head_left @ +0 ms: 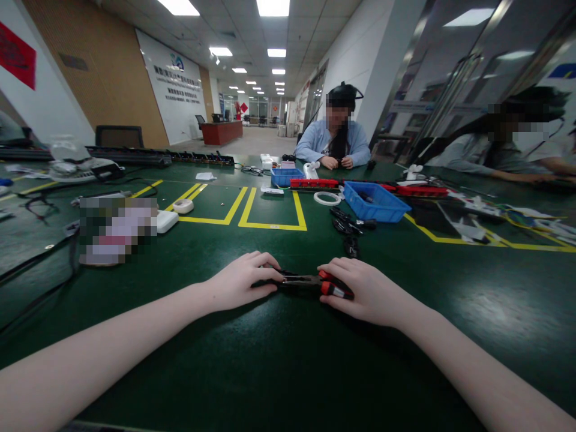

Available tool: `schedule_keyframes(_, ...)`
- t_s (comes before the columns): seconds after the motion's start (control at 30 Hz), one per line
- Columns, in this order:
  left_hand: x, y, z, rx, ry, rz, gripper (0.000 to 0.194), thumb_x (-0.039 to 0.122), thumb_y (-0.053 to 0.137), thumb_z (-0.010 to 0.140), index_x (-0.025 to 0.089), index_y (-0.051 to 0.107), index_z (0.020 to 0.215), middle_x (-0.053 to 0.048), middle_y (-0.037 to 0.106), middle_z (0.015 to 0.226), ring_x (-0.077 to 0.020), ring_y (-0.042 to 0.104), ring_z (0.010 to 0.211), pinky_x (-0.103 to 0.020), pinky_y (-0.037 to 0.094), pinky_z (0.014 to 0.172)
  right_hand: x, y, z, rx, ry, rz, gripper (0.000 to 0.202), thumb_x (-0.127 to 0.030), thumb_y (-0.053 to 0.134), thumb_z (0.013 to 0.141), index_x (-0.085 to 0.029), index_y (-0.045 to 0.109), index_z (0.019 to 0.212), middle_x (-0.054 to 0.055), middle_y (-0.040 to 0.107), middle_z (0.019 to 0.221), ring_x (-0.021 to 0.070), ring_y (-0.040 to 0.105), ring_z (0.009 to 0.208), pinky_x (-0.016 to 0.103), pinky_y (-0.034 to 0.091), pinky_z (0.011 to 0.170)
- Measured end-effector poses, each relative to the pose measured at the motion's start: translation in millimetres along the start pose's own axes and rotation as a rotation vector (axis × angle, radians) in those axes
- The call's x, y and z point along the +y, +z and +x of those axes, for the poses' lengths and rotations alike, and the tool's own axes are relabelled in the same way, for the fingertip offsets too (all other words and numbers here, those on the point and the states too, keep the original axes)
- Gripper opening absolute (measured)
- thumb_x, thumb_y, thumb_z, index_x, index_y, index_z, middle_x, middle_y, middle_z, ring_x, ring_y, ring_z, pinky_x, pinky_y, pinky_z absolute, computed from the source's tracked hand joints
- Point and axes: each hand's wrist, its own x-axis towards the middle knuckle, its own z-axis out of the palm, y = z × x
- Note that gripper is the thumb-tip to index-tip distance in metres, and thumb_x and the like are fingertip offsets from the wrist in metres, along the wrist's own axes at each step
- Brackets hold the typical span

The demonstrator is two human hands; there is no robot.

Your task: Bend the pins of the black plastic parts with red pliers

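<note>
Red-handled pliers (333, 288) lie in my right hand (360, 291), its fingers wrapped round the handles near the middle of the green table (202, 372). The metal jaws of the pliers point left. My left hand (249, 279) is closed at the jaw end, its fingertips pinching something small and dark that I cannot make out. Both hands rest low over the tabletop. Just beyond my right hand lies a bundle of black cable (351, 245).
Past the hands stand a blue tray (378, 207), a white ring (327, 198) and a smaller blue tray (287, 174). Yellow tape (272, 226) marks the table. White devices (165, 221) lie at the left. A person (335, 138) sits opposite; others sit at the right.
</note>
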Motion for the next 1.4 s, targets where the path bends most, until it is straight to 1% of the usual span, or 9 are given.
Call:
schedule_keyframes(0.2,1,-0.7,0,-0.005,-0.003,0.002,0.022,0.022,0.060,0.093,0.024,0.066,0.114,-0.007,0.060,0.120,-0.0225,0.058,0.106,-0.041,0.049,0.093,1,2,1,-0.008,-0.004,0.005,0.036,-0.039,0.067,0.084,-0.018,0.063,0.114,0.009,0.068,0.101,0.0237,0.065,0.088,0.038,0.053,0.075)
schedule_keyframes(0.4,1,-0.9,0,-0.002,-0.005,0.012,0.022,0.023,0.061,0.093,0.024,0.067,0.114,-0.007,0.061,0.120,-0.0227,0.059,0.105,-0.041,0.050,0.091,1,2,0,0.034,-0.044,-0.040,0.037,-0.039,0.068,0.083,-0.018,0.063,0.113,0.009,0.069,0.099,0.0234,0.066,0.085,0.037,0.053,0.074)
schedule_keyframes(0.6,1,-0.7,0,-0.013,-0.022,0.000,0.024,0.023,0.060,0.093,0.025,0.066,0.117,-0.006,0.060,0.120,-0.0226,0.058,0.107,-0.042,0.049,0.093,5,6,-1,0.092,-0.102,-0.116,0.039,-0.037,0.069,0.083,-0.016,0.062,0.114,0.012,0.069,0.102,0.0255,0.066,0.088,0.040,0.054,0.075)
schedule_keyframes(0.83,4,-2.5,0,-0.011,-0.036,-0.017,0.027,0.022,0.061,0.093,0.026,0.066,0.119,-0.006,0.058,0.121,-0.0229,0.058,0.108,-0.041,0.049,0.092,4,7,-2,0.108,-0.143,-0.129,0.038,-0.035,0.067,0.084,-0.013,0.062,0.115,0.013,0.069,0.102,0.0257,0.065,0.088,0.040,0.056,0.074)
schedule_keyframes(0.97,2,-1.8,0,-0.012,-0.026,-0.022,0.027,0.022,0.062,0.092,0.026,0.066,0.119,-0.006,0.058,0.122,-0.0227,0.057,0.109,-0.041,0.049,0.093,4,7,-1,0.137,-0.154,-0.139,0.037,-0.034,0.068,0.083,-0.014,0.063,0.114,0.013,0.069,0.101,0.0260,0.066,0.088,0.040,0.056,0.075)
schedule_keyframes(1.23,3,-2.1,1,-0.017,-0.029,-0.015,0.024,0.022,0.059,0.094,0.023,0.067,0.116,-0.007,0.059,0.120,-0.0223,0.058,0.107,-0.041,0.049,0.093,8,10,-1,0.231,-0.176,-0.143,0.041,-0.039,0.068,0.083,-0.013,0.064,0.116,0.013,0.070,0.102,0.0257,0.067,0.090,0.040,0.056,0.076)
schedule_keyframes(1.4,2,-1.7,1,-0.022,-0.033,-0.017,0.024,0.023,0.059,0.094,0.024,0.067,0.117,-0.007,0.059,0.120,-0.0227,0.057,0.108,-0.041,0.049,0.093,6,12,-1,0.248,-0.194,-0.155,0.043,-0.039,0.068,0.084,-0.013,0.063,0.116,0.013,0.071,0.103,0.0264,0.067,0.091,0.041,0.057,0.077)
